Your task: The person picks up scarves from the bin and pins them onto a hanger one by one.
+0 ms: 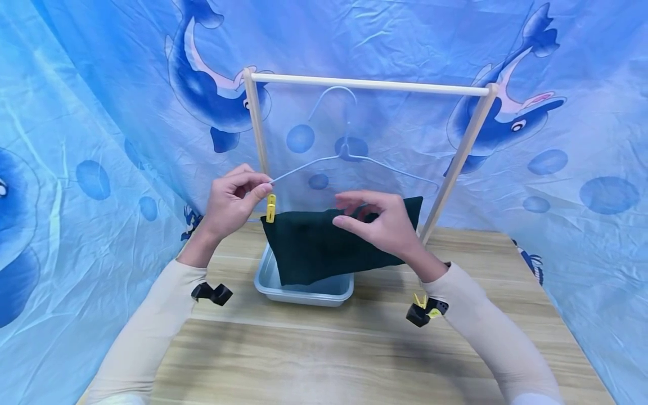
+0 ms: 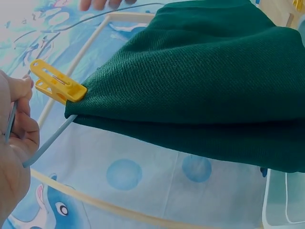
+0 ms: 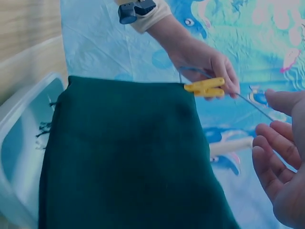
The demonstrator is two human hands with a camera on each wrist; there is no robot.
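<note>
My left hand (image 1: 233, 199) pinches the left end of a pale wire clothes hanger (image 1: 309, 162) between thumb and fingers. A dark green cloth (image 1: 329, 244) is draped over the hanger's lower bar. At the cloth's left corner a yellow clothespin (image 1: 271, 209) grips the fabric, just below the left fingertips; the left wrist view shows this clothespin (image 2: 58, 82) close beside the hand. My right hand (image 1: 379, 222) hovers in front of the cloth's right half, fingers loosely bent and apart, with nothing between them. In the right wrist view, the right hand (image 3: 286, 152) is beside the cloth's edge.
A wooden rack with a pale top rail (image 1: 369, 84) stands behind the hanger. Under the cloth, a light blue basin (image 1: 304, 298) sits on the wood-grain table (image 1: 304, 360). Yellow clip parts (image 1: 420, 301) show by the right wrist camera. Blue dolphin-print curtains (image 1: 405, 39) surround the table.
</note>
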